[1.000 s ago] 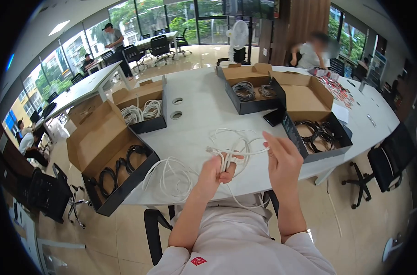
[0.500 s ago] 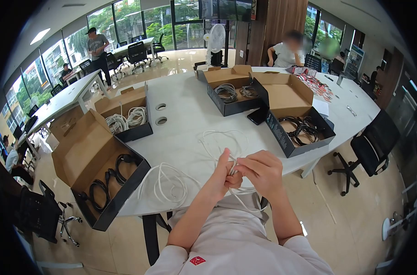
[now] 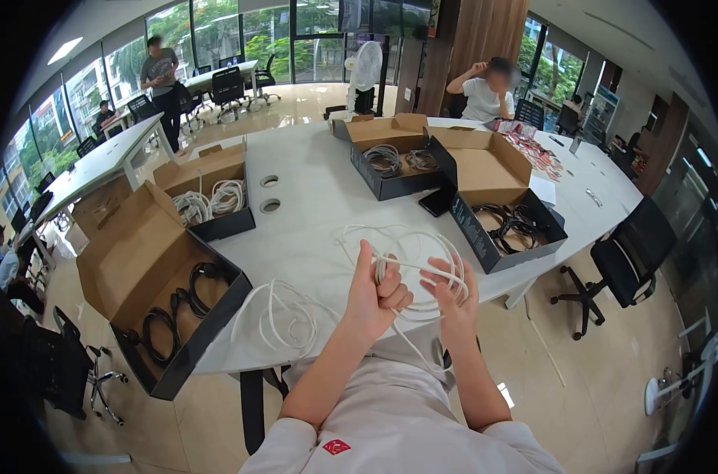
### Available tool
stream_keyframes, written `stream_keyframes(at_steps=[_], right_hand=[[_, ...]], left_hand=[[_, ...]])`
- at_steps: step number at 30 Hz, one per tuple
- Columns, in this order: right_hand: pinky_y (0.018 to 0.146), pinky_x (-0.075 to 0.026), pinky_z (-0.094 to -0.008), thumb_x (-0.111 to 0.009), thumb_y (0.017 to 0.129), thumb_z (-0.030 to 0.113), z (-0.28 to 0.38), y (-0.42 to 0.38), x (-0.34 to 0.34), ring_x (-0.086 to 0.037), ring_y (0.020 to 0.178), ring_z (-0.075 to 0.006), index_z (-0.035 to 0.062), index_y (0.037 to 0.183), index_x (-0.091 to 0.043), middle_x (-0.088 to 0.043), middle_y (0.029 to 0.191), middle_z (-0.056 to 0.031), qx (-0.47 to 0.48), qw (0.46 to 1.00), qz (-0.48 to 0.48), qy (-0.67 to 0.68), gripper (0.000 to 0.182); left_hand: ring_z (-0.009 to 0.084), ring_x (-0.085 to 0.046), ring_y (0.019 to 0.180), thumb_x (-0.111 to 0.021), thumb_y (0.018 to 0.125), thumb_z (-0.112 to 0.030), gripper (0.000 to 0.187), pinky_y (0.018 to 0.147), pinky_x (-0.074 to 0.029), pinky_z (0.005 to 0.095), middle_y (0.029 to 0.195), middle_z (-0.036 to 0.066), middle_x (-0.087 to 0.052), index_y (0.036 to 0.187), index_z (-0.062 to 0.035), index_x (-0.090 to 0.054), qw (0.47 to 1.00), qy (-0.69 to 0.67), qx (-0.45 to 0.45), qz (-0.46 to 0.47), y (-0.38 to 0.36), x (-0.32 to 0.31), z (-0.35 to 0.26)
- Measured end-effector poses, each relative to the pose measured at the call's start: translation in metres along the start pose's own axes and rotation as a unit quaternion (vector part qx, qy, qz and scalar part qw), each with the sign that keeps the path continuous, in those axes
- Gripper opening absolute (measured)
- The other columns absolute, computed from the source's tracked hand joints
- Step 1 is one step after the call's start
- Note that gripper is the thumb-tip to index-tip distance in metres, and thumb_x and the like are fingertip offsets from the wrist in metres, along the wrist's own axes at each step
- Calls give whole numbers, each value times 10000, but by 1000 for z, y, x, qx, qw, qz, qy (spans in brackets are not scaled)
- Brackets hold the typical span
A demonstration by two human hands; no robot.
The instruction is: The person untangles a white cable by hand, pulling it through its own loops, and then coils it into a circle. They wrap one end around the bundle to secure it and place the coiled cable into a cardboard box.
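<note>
While we sit at the near edge of the white table [image 3: 319, 205], bare tabletop lies open between the cardboard boxes [image 3: 146, 268]. Our left hand [image 3: 375, 296] clenches a white cable [image 3: 410, 245] bundle above that edge, and our right hand [image 3: 451, 294] grips its loops. Only a small red logo [image 3: 335, 446] shows on our shirt, unreadable.

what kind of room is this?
Most likely an open-plan office or meeting space: a large white table with cable ports, wheeled office chairs, floor-to-ceiling windows. Cardboard boxes of coiled cables sit on it; both hands hold a white cable.
</note>
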State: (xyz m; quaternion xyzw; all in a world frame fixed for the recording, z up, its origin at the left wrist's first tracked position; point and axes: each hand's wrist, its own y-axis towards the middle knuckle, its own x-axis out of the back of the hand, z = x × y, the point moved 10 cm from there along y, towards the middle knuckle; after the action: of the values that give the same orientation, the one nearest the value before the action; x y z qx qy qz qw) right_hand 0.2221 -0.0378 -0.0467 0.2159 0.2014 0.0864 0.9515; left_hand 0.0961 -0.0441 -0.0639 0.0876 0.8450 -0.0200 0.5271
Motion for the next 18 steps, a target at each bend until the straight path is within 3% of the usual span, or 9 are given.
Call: stream_keyframes(at_steps=[2,5,8,11,14,16,18], right_hand=[[845,-529,-333,-598,898,70,-16,5,5,-626,982,-235,-11,1266,-448,-611,1086,-168,-99,991,4,86,405],[572,-510,-255,-592,906,76,-18,12,13,-609,651,-141,13,1187,-504,-621,796,-79,-147,984,-67,75,302],[410,-332,-227,-575,924,100,-15,12,7,-405,448,-57,24,1080,-546,-474,582,23,-198,978,23,59,176],[391,-179,-230,-546,952,162,-17,6,-2,-238,405,-31,35,956,-569,-300,509,77,-256,964,68,31,129],[390,-163,-233,-535,964,200,-24,4,-6,-235,399,-33,28,864,-584,-288,514,82,-258,959,112,47,204],[392,-151,-242,-545,963,225,-26,4,-8,-226,399,-32,25,797,-580,-287,503,84,-254,959,120,27,262],[392,-146,-248,-560,958,247,-25,6,-9,-225,398,-30,22,736,-579,-297,489,83,-237,963,127,-16,316]], left_hand=[[91,-107,398,-295,946,-653,602,455,-169,268,461,-82,-147,652,-143,-424,999,36,12,19,1,-1,3],[80,-119,402,-313,940,-654,594,446,-160,261,465,-83,-163,651,-144,-410,995,86,36,34,3,3,14],[59,-162,400,-425,962,-550,522,434,-161,250,467,-81,-203,643,-138,-398,985,164,45,33,4,10,25],[54,-198,398,-523,962,-416,467,423,-185,250,470,-73,-242,621,-126,-389,957,289,27,5,3,14,20],[67,-235,393,-602,935,-273,392,416,-218,258,474,-69,-290,624,-103,-434,929,364,-39,-47,0,15,7],[98,-269,388,-627,909,-205,322,418,-245,272,475,-57,-337,639,-80,-503,884,443,-112,-95,-2,22,-5],[140,-406,507,-650,860,-167,192,472,-316,297,600,-10,-469,701,-73,-595,692,640,-316,-113,-18,-4,-36]])
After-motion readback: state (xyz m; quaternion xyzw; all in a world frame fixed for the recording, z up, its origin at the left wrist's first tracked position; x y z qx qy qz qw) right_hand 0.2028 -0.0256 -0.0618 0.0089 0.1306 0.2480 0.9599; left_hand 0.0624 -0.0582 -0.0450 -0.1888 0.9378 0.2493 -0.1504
